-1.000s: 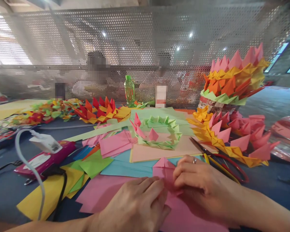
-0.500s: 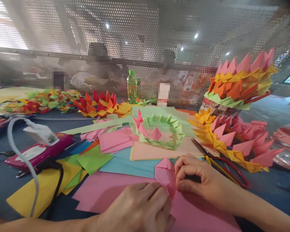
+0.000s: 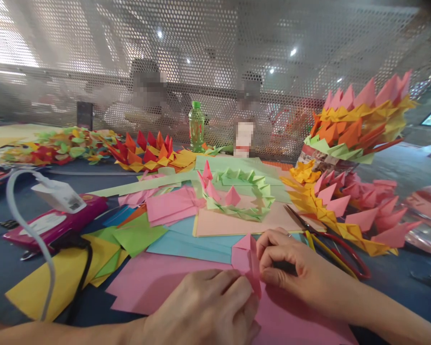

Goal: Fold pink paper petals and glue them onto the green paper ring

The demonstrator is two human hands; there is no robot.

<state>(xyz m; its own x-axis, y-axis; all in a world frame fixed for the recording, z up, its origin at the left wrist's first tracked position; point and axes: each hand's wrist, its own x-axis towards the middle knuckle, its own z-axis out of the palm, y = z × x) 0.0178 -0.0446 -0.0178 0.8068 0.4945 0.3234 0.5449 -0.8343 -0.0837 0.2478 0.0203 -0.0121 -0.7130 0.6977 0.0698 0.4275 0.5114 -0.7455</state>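
Between my hands is a pink folded paper [image 3: 243,253], its pointed top end facing away from me. My left hand [image 3: 211,304] is closed on its near end, the fingertips hidden behind the knuckles. At its right edge my right hand [image 3: 285,261] pinches the paper between thumb and curled fingers. Larger pink sheets [image 3: 154,282] lie flat under both hands. Just beyond stands a ring of light green folded paper [image 3: 260,211] with a few pink points [image 3: 232,196] at it, resting on pale pink sheets [image 3: 215,227].
Red-handled scissors [image 3: 352,254] lie right of my right hand, by yellow and pink folded chains [image 3: 345,223]. A layered paper piece [image 3: 355,122] stands behind. At left are a magenta power strip [image 3: 57,227] with cables and yellow sheets [image 3: 57,282]. A green-capped bottle [image 3: 196,127] stands at the back.
The folded paper's right side now looks narrower and more upright, folded inward by my right fingers. My right hand has shifted slightly left; my left hand stays nearly in place.
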